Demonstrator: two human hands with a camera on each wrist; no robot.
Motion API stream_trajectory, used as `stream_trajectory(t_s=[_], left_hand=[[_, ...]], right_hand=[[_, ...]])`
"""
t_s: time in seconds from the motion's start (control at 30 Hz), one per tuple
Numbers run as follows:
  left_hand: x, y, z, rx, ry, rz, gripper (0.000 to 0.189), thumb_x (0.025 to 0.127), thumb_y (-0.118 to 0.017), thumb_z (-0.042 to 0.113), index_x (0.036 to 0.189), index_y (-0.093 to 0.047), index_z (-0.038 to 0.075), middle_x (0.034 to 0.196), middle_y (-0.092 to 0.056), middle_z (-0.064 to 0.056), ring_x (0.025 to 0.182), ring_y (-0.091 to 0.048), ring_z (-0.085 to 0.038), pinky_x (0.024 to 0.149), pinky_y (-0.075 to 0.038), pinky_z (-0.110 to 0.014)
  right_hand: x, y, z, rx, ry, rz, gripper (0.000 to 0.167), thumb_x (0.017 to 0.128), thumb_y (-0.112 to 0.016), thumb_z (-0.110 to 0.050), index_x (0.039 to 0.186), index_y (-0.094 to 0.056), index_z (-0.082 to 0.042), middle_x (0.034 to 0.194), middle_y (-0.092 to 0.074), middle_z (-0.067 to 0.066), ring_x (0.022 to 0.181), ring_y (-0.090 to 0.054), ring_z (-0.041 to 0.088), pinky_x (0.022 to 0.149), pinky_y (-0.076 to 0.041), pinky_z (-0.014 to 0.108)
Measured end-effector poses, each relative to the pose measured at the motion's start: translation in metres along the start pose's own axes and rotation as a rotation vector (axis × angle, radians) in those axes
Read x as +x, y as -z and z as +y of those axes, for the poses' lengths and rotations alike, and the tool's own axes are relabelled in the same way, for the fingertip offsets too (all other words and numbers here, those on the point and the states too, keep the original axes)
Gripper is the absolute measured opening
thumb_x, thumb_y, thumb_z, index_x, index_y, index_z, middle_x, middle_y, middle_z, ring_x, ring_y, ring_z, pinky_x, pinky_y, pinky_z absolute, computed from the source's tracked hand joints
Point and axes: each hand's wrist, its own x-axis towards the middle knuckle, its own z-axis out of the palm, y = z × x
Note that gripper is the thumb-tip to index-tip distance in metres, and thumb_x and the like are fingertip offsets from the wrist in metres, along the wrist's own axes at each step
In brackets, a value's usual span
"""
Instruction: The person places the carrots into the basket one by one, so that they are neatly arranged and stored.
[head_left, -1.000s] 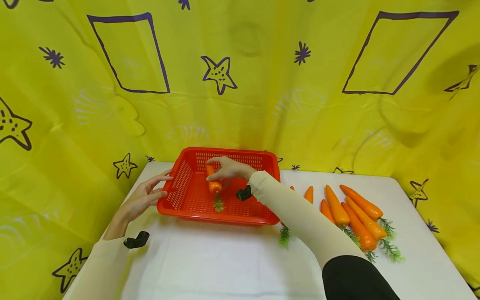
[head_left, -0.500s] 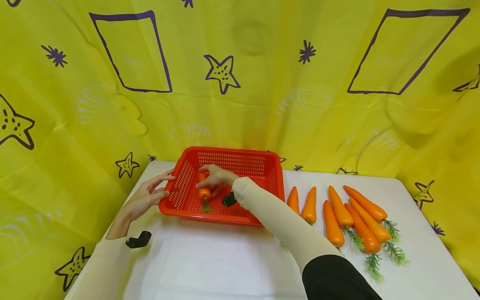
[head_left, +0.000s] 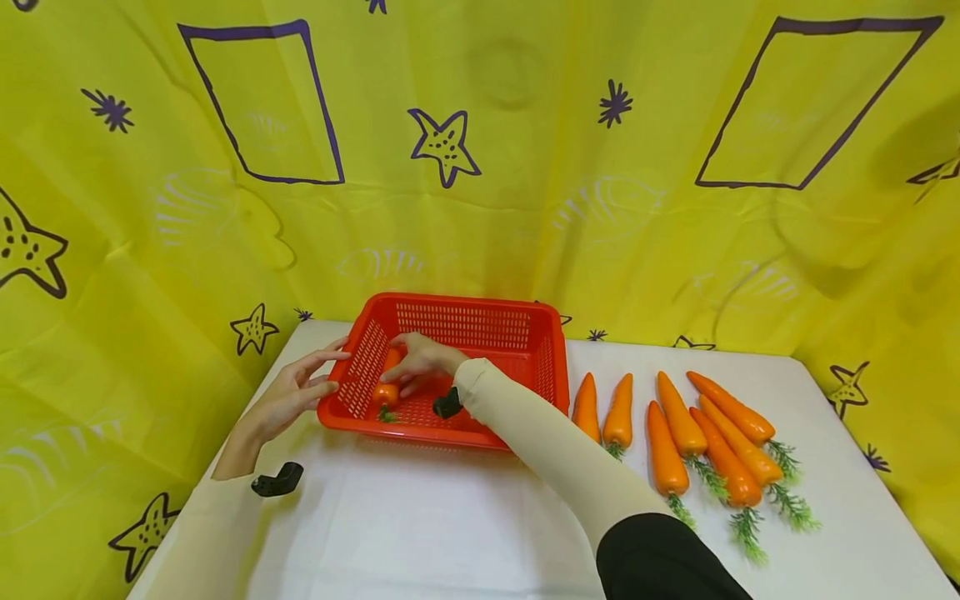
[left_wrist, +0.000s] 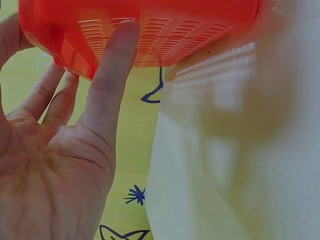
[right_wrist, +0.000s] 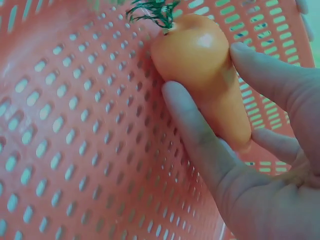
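A red perforated plastic basket point(head_left: 480, 437) stands on the white table. Inside it, near the left wall, an orange carrot point(head_left: 386, 394) with a green leafy top lies with its leaves toward the front. My right hand point(head_left: 423, 358) reaches in and holds this carrot. The right wrist view shows fingers on both sides of the carrot point(right_wrist: 195, 55), close to the perforated wall. My left hand point(head_left: 288, 392) touches the basket's left side with spread, mostly straight fingers. In the left wrist view one finger point(left_wrist: 107, 90) lies against the outside of the basket point(left_wrist: 150, 10).
Several carrots point(head_left: 678, 417) with green tops lie on the white table point(head_left: 420, 525) right of the basket, partly overlapping. The right forearm point(head_left: 547, 442) crosses the basket's front right corner. A yellow patterned curtain point(head_left: 517, 225) encloses the back and sides.
My right hand has moved left inside the basket with the carrot, bringing it close to the left wall. The left hand has kept its place at the rim.
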Motion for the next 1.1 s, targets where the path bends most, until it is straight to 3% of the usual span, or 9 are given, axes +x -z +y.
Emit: stream_trajectory(t_s=[0.13, 0.27, 0.4, 0.5, 0.57, 0.7, 0.8, 1.0, 1.1], left_hand=[[-0.001, -0.001, 0.001, -0.002, 0.006, 0.003, 0.043, 0.102, -0.056, 0.000, 0.143, -0.045, -0.007, 0.172, -0.014, -0.012, 0.141, -0.038, -0.016, 0.086, -0.059, -0.033], [-0.001, -0.002, 0.002, 0.006, 0.012, 0.012, 0.045, 0.102, -0.057, 0.001, 0.144, -0.045, -0.008, 0.171, -0.014, -0.013, 0.137, -0.046, -0.011, 0.087, -0.058, -0.034], [0.000, -0.005, 0.003, 0.031, 0.014, 0.023, 0.044, 0.101, -0.056, -0.001, 0.144, -0.045, -0.010, 0.170, -0.016, -0.015, 0.128, -0.057, -0.011, 0.085, -0.059, -0.036], [0.002, -0.008, 0.005, 0.056, 0.018, 0.031, 0.043, 0.100, -0.055, -0.005, 0.142, -0.047, -0.011, 0.170, -0.019, -0.015, 0.129, -0.058, -0.020, 0.085, -0.059, -0.037], [0.003, -0.008, 0.005, 0.069, 0.023, 0.035, 0.043, 0.099, -0.053, -0.007, 0.141, -0.048, -0.011, 0.170, -0.021, -0.014, 0.131, -0.056, -0.025, 0.085, -0.059, -0.036], [0.006, -0.009, 0.004, 0.083, 0.018, 0.035, 0.042, 0.098, -0.052, -0.008, 0.140, -0.050, -0.010, 0.169, -0.023, -0.014, 0.134, -0.053, -0.035, 0.084, -0.059, -0.037], [0.005, -0.008, 0.004, 0.089, 0.017, 0.030, 0.042, 0.098, -0.052, -0.007, 0.140, -0.050, -0.009, 0.169, -0.023, -0.013, 0.135, -0.051, -0.037, 0.084, -0.059, -0.037], [0.001, -0.004, 0.005, 0.085, 0.025, 0.021, 0.041, 0.100, -0.054, -0.002, 0.141, -0.048, -0.009, 0.170, -0.019, -0.013, 0.132, -0.053, -0.016, 0.086, -0.059, -0.036], [-0.002, -0.002, 0.005, 0.077, 0.020, 0.016, 0.042, 0.102, -0.058, 0.002, 0.141, -0.047, -0.009, 0.170, -0.018, -0.013, 0.129, -0.054, -0.008, 0.085, -0.059, -0.035]], right_hand=[[0.002, -0.006, 0.000, -0.007, 0.013, 0.022, 0.083, 0.089, -0.079, -0.003, 0.157, -0.032, -0.001, 0.111, -0.059, 0.017, 0.075, -0.072, 0.029, 0.071, -0.062, 0.042], [0.000, -0.009, 0.000, -0.128, 0.039, 0.068, 0.082, 0.089, -0.082, -0.012, 0.156, -0.035, 0.000, 0.121, -0.059, 0.017, 0.076, -0.071, 0.026, 0.071, -0.062, 0.037], [-0.004, -0.009, 0.000, -0.329, 0.072, 0.114, 0.081, 0.090, -0.082, -0.024, 0.155, -0.039, -0.002, 0.132, -0.059, 0.016, 0.079, -0.072, 0.020, 0.083, -0.058, 0.028], [-0.008, -0.007, 0.001, -0.408, 0.093, 0.117, 0.081, 0.091, -0.081, -0.029, 0.155, -0.039, -0.002, 0.138, -0.057, 0.018, 0.084, -0.072, 0.021, 0.094, -0.052, 0.028], [-0.010, -0.004, 0.002, -0.460, 0.106, 0.111, 0.082, 0.091, -0.080, -0.033, 0.156, -0.038, -0.003, 0.140, -0.055, 0.017, 0.096, -0.070, 0.020, 0.099, -0.048, 0.030], [-0.021, 0.007, 0.000, -0.456, 0.110, 0.060, 0.083, 0.094, -0.077, -0.032, 0.158, -0.033, -0.004, 0.148, -0.050, 0.019, 0.100, -0.068, 0.024, 0.090, -0.054, 0.033], [-0.035, 0.018, -0.003, -0.415, 0.105, 0.015, 0.082, 0.097, -0.074, -0.029, 0.161, -0.027, -0.006, 0.154, -0.043, 0.022, 0.095, -0.071, 0.029, 0.081, -0.058, 0.035], [-0.076, 0.051, -0.009, -0.406, 0.122, -0.014, 0.080, 0.101, -0.068, -0.030, 0.163, -0.022, -0.009, 0.147, -0.050, 0.028, 0.109, -0.068, 0.041, 0.088, -0.058, 0.045], [-0.099, 0.070, -0.009, -0.438, 0.136, 0.007, 0.080, 0.101, -0.068, -0.032, 0.163, -0.023, -0.012, 0.138, -0.056, 0.025, 0.108, -0.068, 0.043, 0.088, -0.058, 0.045]])
